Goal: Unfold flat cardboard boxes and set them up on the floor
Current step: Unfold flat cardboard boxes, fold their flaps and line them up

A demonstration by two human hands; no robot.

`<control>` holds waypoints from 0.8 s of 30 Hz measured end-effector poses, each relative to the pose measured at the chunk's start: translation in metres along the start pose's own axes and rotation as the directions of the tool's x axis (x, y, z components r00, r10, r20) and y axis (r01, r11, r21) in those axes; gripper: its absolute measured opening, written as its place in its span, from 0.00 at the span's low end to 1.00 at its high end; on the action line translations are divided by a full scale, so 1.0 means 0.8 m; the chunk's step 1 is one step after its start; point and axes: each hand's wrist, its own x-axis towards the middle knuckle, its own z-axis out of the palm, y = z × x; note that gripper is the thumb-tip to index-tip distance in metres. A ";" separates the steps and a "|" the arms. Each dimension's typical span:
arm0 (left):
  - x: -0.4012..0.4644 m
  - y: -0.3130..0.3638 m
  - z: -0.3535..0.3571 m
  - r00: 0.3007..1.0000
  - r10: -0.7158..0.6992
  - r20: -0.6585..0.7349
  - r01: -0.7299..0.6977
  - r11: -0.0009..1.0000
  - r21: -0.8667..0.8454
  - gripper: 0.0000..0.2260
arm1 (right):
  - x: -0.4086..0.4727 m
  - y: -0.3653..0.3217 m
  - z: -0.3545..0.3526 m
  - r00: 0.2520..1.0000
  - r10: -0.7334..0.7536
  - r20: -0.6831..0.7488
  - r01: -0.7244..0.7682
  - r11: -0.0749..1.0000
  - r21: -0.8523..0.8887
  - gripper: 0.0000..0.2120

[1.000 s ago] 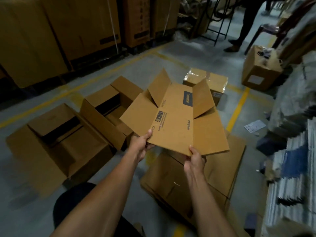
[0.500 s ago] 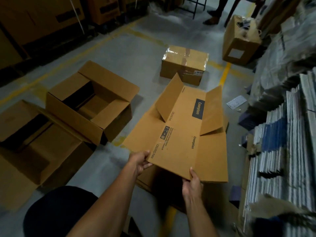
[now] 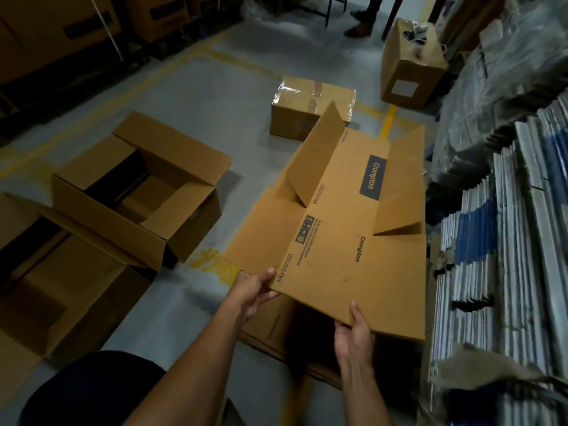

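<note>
I hold a flat brown cardboard box (image 3: 344, 241) printed "Crompton" and "CEILING FAN" above the floor, its far flaps standing up. My left hand (image 3: 253, 290) grips its near left corner, thumb on top. At the near edge my right hand (image 3: 353, 332) pinches the panel, thumb on top and fingers underneath. Under the box lies a stack of flat cardboard (image 3: 276, 330). Two set-up boxes stand open on the floor at left, one further off (image 3: 138, 192) and one nearer (image 3: 61, 281).
A taped sealed box (image 3: 307, 109) sits on the floor beyond. Another box (image 3: 408, 69) stands at the back right, near a person's feet (image 3: 358, 29). Stacks of blue and white packs (image 3: 507, 256) line the right side. Large cartons (image 3: 61, 29) fill the back left.
The view has dropped toward the floor and the held box has come lower and closer to me, tilting flatter. Both hands keep their grip on its near edge.
</note>
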 end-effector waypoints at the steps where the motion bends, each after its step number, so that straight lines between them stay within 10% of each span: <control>1: 0.002 -0.002 0.003 1.000 -0.003 0.000 0.003 1.000 0.016 0.14 | -0.011 0.000 0.003 0.999 -0.045 -0.001 0.045 0.999 -0.002 0.25; 12: 0.029 -0.056 -0.025 0.951 -0.265 -0.157 0.274 0.961 0.042 0.07 | 0.017 0.020 -0.035 0.982 0.155 -0.109 -0.172 0.972 -0.160 0.24; 18: 0.045 -0.062 -0.032 0.940 -0.268 -0.211 0.287 0.956 0.064 0.11 | 0.028 0.049 -0.055 0.959 0.232 -0.163 -0.254 0.959 -0.126 0.05; 24: 0.062 -0.072 -0.050 0.924 -0.300 -0.237 0.329 0.939 0.095 0.08 | 0.035 0.071 -0.072 0.965 0.179 -0.191 -0.210 0.965 -0.160 0.24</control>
